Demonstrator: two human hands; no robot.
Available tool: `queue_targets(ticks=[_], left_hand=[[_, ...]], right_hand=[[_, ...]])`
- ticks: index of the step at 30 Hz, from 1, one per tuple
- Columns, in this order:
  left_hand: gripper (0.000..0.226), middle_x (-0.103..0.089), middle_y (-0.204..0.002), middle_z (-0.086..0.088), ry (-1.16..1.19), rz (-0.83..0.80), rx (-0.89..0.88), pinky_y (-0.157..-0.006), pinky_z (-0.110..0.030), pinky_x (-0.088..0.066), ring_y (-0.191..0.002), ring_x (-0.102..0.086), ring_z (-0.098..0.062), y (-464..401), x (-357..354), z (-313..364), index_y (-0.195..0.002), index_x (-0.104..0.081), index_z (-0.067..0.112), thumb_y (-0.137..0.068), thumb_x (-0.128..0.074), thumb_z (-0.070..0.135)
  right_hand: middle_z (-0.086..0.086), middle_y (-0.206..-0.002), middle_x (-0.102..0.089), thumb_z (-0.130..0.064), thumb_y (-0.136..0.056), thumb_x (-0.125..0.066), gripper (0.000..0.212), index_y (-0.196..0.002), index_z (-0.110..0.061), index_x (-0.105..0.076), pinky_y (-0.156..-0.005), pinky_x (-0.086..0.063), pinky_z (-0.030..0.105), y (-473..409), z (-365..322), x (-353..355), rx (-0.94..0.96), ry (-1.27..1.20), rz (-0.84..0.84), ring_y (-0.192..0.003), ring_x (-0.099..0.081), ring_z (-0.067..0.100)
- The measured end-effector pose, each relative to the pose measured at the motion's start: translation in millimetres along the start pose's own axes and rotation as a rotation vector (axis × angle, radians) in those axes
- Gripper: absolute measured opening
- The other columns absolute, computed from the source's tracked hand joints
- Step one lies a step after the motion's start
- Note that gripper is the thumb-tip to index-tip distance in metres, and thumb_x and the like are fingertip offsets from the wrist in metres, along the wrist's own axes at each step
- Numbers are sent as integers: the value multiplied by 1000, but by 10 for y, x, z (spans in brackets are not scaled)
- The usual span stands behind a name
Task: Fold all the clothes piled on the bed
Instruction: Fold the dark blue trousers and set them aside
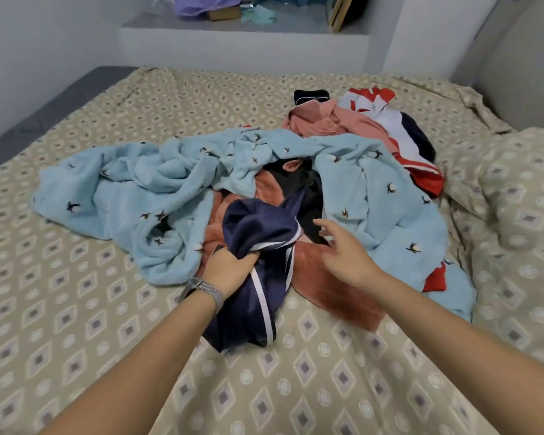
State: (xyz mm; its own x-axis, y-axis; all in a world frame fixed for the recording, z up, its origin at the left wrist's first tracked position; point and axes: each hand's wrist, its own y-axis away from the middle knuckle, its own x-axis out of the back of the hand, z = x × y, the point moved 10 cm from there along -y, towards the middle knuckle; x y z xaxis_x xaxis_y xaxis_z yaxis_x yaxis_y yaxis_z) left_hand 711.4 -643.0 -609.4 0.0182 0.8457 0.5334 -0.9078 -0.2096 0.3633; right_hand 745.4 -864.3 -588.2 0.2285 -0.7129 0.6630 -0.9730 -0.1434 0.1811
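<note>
- A person's view down onto a bed (76, 324) covered with a beige sheet printed with diamonds; both bare forearms reach forward from the near edge.
- The left hand (230, 268), a mesh-strap watch (201, 288) on its wrist, has its fingers curled tight into a bunch of a navy satin garment with white piping (258, 233); the cloth is lifted a little above the pile and its loose end trails down toward the near side.
- The right hand (343, 249) hovers just right of that garment, fingers spread and relaxed, gripping nothing.
- The pile lies in the middle of the bed: a light blue fleece piece with small dark motifs (123, 186) sprawls from left to right, a rust-pink fleece item (330, 287) sits under the hands, and black fabric (296, 180) shows between them.
- Farther back and to the right lie a pink garment (327, 120) and a red, white and navy garment (399, 127).
- Handling judgement: the satin looks light, limp and slippery, so a bunched fistful may slide; it is better held by a piped hem or waistband with both hands and shaken flat.
- The fleece looks bulkier and grippier, and should hold a fold well.
- Nothing appears folded yet.
</note>
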Motion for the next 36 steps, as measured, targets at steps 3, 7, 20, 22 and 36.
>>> queue_targets(ticks=[3, 7, 20, 22, 36], left_hand=[[31, -67, -98, -12, 14, -31, 181, -87, -36, -47, -93, -61, -28, -106, -391, -609, -92, -64, 8, -89, -62, 39], [30, -69, -98, -14, 185, -15, 287, -92, -39, -49, -94, -63, -32, -5, -601, -1063, -84, -66, 7, -89, -63, 37], [33, -69, -115, -16, 679, -449, 286, -81, -32, -54, -100, -68, -28, 1100, -1002, -1014, -108, -73, 9, -83, -66, 29], [33, -69, -116, -16, 702, -491, 249, -93, -37, -49, -105, -67, -29, 1284, -888, -869, -104, -76, 10, -84, -63, 32], [54, -73, -107, 1, 26, -293, -249, -92, -36, -53, -97, -70, -19, 2261, 537, 229, -111, -66, 24, -59, -80, 29]], right_hand=[[10, -135, -40, -1, -74, -56, 86, -146, -40, -29, -102, -40, 42, -217, 323, -401, 95, 322, -129, -125, -40, 33], [9, -140, -29, -10, -80, -62, 86, -149, -42, -21, -104, -38, 42, -390, 443, -789, 130, 424, -195, -124, -34, 34], [7, -135, -37, -29, -84, -66, 49, -129, -33, -47, -85, -45, 39, 531, 472, -687, 302, 745, 85, -121, -35, 34], [9, -139, -42, -35, -86, -60, 30, -115, -27, -59, -90, -46, 47, 715, 337, -511, 345, 720, 135, -127, -35, 37], [11, -75, -64, -30, -92, -56, 32, -80, -2, -65, -62, -40, 32, 2045, -1224, 513, 428, 216, 52, -71, -57, 20]])
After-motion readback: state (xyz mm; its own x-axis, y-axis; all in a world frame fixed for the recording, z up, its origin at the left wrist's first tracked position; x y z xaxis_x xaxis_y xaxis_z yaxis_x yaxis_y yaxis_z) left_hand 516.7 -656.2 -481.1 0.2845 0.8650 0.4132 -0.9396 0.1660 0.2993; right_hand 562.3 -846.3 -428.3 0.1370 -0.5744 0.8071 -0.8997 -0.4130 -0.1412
